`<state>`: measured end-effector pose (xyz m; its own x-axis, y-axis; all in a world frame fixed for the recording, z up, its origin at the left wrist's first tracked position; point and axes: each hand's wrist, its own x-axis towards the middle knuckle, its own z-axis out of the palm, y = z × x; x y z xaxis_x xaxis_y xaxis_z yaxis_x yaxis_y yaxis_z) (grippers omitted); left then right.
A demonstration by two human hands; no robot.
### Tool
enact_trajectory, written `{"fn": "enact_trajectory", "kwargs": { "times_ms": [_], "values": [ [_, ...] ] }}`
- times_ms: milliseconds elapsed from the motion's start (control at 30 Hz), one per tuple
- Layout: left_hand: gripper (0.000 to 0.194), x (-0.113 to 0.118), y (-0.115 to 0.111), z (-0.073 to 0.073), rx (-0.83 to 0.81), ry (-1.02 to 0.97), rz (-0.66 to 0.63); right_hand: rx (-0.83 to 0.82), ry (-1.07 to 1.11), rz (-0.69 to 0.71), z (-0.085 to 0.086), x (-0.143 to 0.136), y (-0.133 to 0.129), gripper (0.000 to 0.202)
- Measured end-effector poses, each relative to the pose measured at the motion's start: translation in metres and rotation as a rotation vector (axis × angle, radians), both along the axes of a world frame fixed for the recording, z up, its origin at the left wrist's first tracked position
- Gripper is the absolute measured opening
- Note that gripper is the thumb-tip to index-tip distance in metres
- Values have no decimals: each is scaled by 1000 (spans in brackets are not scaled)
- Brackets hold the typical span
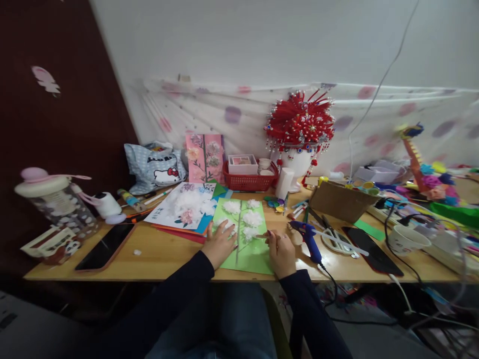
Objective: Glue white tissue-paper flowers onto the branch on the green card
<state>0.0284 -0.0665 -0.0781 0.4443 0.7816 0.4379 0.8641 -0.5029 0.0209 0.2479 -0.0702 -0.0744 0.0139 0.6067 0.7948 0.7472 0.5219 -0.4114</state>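
Note:
A light green sheet (249, 257) lies on the wooden table in front of me, with a dark stem line down its middle and several fluffy white flowers (252, 218) on both sides. My left hand (220, 244) rests with its fingers spread on the sheet's left part, beside the lower left flower. At the right part, my right hand (280, 252) is closed around a thin brown stick (261, 236), whose tip points left near the lowest right flower. A blue glue gun (307, 238) lies just right of my right hand.
Papers with white flowers (183, 207) lie at left, past a phone (107, 247). Behind are a red basket (249, 183) and a red beaded headdress (301, 122). Scissors (333, 237), a second phone (372, 249), a cup (406, 240) and cables crowd the right.

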Motion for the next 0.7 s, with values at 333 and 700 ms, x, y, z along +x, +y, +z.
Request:
{"fn": "enact_trajectory", "kwargs": {
  "times_ms": [333,700],
  "values": [
    [22,6,-2,-1,-39,-72,5,-45,396,-116,5,0,-10,56],
    [23,-57,12,47,7,-239,223,-51,671,-112,4,-1,-11,59]
  ]
}}
